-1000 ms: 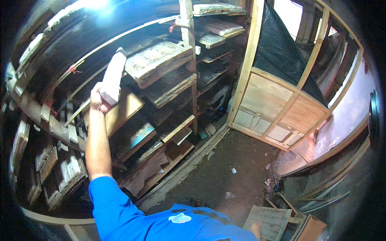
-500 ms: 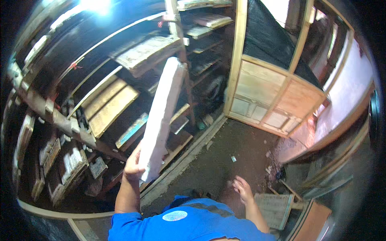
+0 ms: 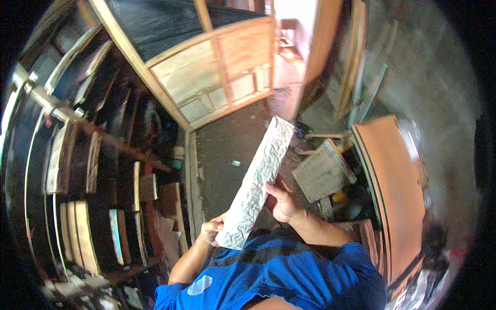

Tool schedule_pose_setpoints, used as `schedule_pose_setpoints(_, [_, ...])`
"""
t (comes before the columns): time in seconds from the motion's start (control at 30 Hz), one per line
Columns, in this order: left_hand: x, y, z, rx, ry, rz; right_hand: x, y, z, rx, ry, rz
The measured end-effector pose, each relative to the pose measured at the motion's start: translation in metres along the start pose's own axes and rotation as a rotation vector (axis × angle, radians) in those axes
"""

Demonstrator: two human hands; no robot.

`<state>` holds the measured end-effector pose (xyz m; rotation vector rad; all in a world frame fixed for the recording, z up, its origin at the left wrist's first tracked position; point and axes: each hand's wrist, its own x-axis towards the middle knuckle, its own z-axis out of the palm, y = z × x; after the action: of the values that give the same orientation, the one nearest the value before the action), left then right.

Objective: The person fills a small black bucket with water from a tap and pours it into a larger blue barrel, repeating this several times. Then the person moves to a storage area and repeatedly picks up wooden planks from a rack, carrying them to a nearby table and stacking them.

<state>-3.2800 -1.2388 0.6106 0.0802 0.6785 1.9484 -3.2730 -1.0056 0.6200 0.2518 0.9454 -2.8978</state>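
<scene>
A long white block with a carved or crumpled-looking relief surface [image 3: 258, 178] slants across the front of my body, its far end up and to the right. Around its near left edge my left hand [image 3: 211, 230] is closed. Farther along, my right hand [image 3: 282, 199] grips the right side, thumb laid on the top face and fingers hidden underneath. I cannot tell what the block is made of.
Shelves with boards and panels [image 3: 77, 232] line the left side. A wooden-framed door [image 3: 217, 72] with dark sheeting stands ahead. To the right are a square panel [image 3: 324, 173], a large orange-brown board [image 3: 390, 186] and leaning planks [image 3: 354, 67].
My view has swung to the right, away from the shelves. The white block has come down in front of my body, and my right hand, empty before, now holds it too.
</scene>
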Motion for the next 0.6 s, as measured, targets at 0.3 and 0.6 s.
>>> schedule_pose_setpoints(0.3, [0.064,-0.053,-0.073,0.406,0.33,-0.17,-0.076,-0.122,-0.107,-0.73,0.565,-0.43])
schedule_pose_setpoints(0.6, [0.017,-0.11,-0.212,0.661,0.72,-0.369,-0.215,-0.279,-0.224,-1.867,1.262,-0.073])
